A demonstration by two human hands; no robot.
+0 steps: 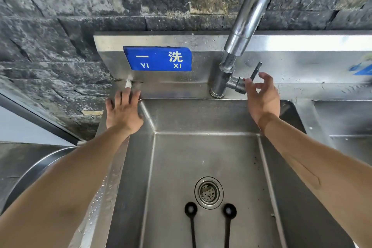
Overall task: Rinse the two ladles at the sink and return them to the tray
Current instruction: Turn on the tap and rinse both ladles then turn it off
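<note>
Dark rough stone blocks (60,26) backed the stainless steel sink basin (201,119), with a blue sign (157,58) on its splashback. I had my left hand (123,111) spread flat on the basin's rear left rim, fingers straight. My right hand (262,96) hung at the tap, fingers loosely spread, one fingertip at the grey lever handle (255,71) beside the chrome swan-neck tap (237,50); I could not tell whether it was gripping. Two black ladles lay side by side on the basin floor, the left ladle (190,210) and the right ladle (229,211) flanking the round steel drain (209,192), handles running toward me. A round steel bowl's rim (36,169) showed at lower left.
</note>
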